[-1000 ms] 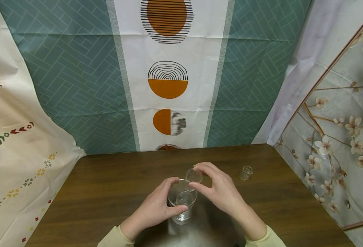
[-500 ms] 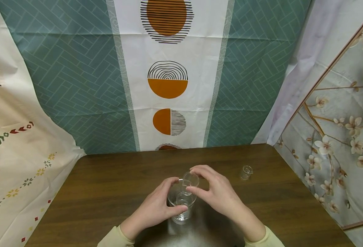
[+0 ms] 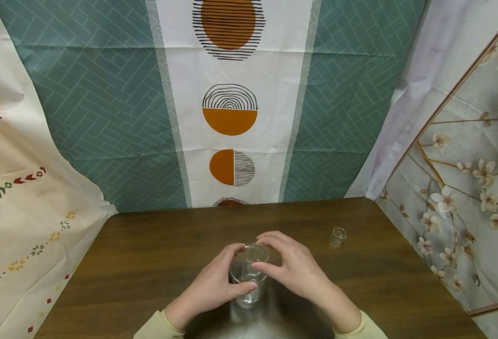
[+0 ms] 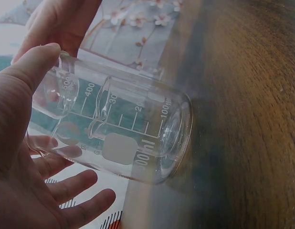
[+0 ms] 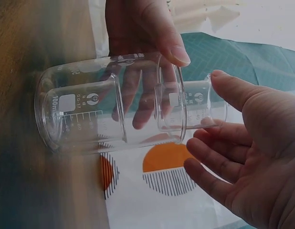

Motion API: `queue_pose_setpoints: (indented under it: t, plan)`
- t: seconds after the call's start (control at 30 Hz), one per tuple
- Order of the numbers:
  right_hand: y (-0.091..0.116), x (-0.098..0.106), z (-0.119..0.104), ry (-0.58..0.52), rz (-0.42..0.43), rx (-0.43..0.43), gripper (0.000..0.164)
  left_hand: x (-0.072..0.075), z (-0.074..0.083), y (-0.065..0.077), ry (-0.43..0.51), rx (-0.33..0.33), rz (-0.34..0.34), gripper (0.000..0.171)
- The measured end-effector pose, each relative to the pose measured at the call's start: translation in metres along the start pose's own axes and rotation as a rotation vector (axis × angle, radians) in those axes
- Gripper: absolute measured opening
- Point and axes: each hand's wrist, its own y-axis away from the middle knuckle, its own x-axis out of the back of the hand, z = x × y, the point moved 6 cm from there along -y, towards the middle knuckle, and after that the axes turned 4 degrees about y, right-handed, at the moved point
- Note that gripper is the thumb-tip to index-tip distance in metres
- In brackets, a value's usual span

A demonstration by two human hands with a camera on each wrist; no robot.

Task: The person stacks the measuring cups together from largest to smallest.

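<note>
A large clear glass beaker (image 4: pixel 133 129) with white markings stands upright on the table. My left hand (image 3: pixel 215 285) grips it near the rim, thumb on the near side and fingers on the far side. Inside the large one sits a medium beaker marked 100 ml (image 5: pixel 78 112). My right hand (image 3: pixel 297 263) pinches a small glass beaker (image 5: pixel 193 107) by its upper part, between thumb and fingertips. The small beaker's lower end is within the large beaker's mouth, above the medium one, as the right wrist view shows.
A tiny glass beaker (image 3: pixel 337 237) stands apart at the right on the brown wooden table (image 3: pixel 156 235). Patterned cloths hang behind the table's back edge and along both sides, including a floral cloth (image 3: pixel 456 212) on the right.
My right hand has moved left and down with the small beaker, bringing it from beside the rim into the large beaker's mouth. My left hand and the large beaker stay put.
</note>
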Motion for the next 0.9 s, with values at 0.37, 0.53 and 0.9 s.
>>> queue_pose_setpoints:
  t: [0.37,0.53,0.9]
  plan:
    - [0.0002,-0.0059,0.0028,0.028,-0.029,-0.006,0.049,-0.0004,0.0002,-0.0004,-0.006,-0.002,-0.001,0.09]
    - [0.0002,-0.0075,0.0037,0.038,-0.033,-0.007,0.049,0.0,0.0007,-0.0011,-0.01,-0.009,0.005,0.088]
    - [0.0007,-0.008,0.0032,0.042,-0.042,-0.02,0.046,-0.0003,0.0012,-0.0006,-0.006,-0.017,0.005,0.084]
